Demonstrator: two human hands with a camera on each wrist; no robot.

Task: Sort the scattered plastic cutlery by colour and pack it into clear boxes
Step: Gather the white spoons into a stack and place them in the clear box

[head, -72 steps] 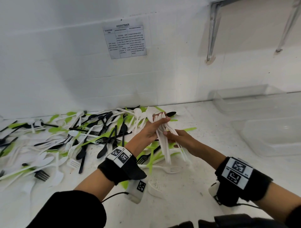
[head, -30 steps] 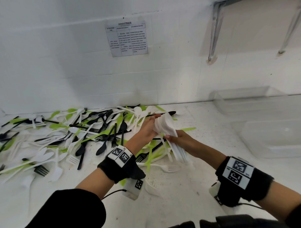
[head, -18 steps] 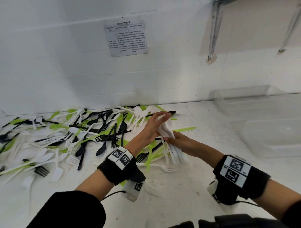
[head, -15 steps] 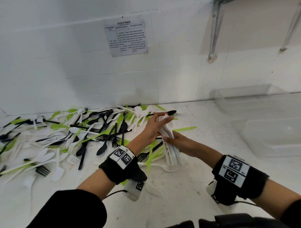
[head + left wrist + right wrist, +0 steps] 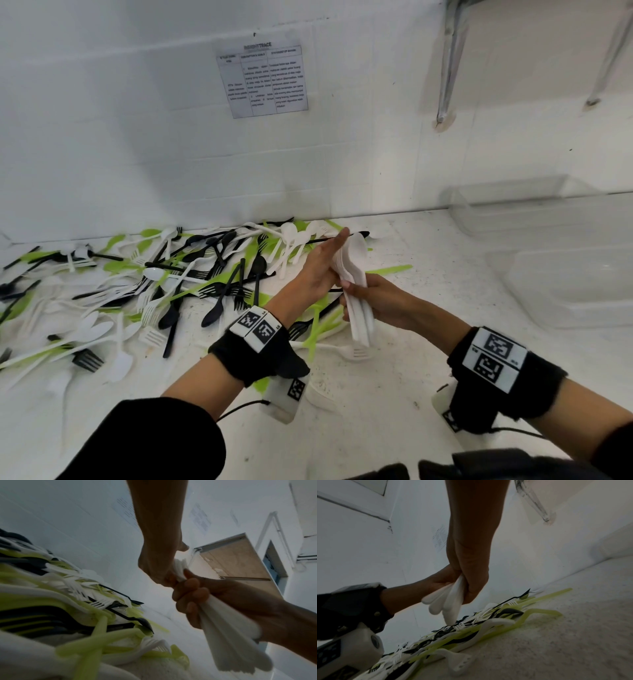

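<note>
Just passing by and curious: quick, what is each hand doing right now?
Left hand: open, straight fingers pressed flat against the bowl end of the white spoon bundle.
Right hand: closed, fingers curled round the bundle's handles.

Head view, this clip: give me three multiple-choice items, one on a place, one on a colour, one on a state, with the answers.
1. Where do the clear boxes stand?
A. to the right of the cutlery pile
B. on top of the pile
C. on the wall shelf

2. What colour is the bundle of spoons being held?
A. black
B. green
C. white

3. How is the right hand acting on the bundle?
A. hovering clear of it
B. fingers wrapped round the handles
C. pressing it flat on the counter

Answers:
1 A, the boxes sit on the counter at the right, with the pile at the left.
2 C, every spoon in the bundle is white.
3 B, the left wrist view shows the fingers curled round the handles, while the left hand lies along the bowls.
</note>
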